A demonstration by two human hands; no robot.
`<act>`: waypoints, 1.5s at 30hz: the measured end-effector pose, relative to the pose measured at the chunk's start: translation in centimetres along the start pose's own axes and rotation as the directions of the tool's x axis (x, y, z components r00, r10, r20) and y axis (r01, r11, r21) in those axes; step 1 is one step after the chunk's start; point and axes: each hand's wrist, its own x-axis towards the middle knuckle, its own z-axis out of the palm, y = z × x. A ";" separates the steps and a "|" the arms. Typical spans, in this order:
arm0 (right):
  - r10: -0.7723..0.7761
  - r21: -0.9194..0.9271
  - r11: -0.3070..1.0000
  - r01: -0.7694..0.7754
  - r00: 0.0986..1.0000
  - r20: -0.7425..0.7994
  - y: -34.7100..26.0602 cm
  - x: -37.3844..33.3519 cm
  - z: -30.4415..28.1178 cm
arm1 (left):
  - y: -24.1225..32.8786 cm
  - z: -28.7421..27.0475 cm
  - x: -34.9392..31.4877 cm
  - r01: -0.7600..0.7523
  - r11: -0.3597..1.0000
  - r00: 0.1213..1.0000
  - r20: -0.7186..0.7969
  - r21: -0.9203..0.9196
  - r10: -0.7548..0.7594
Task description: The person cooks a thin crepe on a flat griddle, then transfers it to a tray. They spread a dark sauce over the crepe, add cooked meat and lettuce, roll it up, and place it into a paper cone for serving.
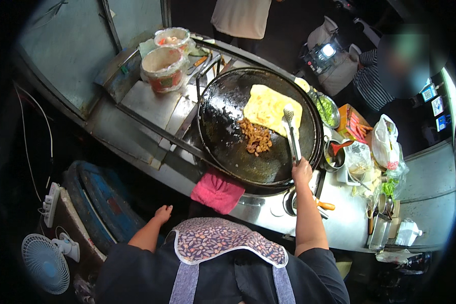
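My right hand is closed round the handles of metal tongs. Their tips rest on the right part of a yellow egg-covered flatbread, which lies on a large round black griddle. Just below the bread's left edge is a small heap of browned meat strips. My left hand hangs low at the left, away from the griddle, its fingers loosely curled with nothing seen in them. Nearest to it is a pink cloth draped at the griddle's front edge.
Two lined tubs stand back left. At right are a bowl of chopped greens, a pot with a red ladle, plastic bags and metal trays. A fan stands lower left. Two people are beyond the counter.
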 end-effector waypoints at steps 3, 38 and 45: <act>-0.036 0.046 0.998 0.041 0.993 -0.114 1.0 -0.1 0.8 | 1.4 -0.4 -1.0 -0.054 0.982 0.994 -0.081 0.180 0.069; -0.001 0.018 1.000 0.001 1.000 -0.001 0.1 -0.2 -0.8 | 0.8 -1.2 -1.6 -0.060 0.985 0.998 0.028 0.164 0.056; -0.020 0.041 0.999 0.020 1.000 -0.008 -0.3 -0.3 -0.8 | 0.5 -1.4 -1.6 -0.055 0.986 0.998 0.048 0.156 0.048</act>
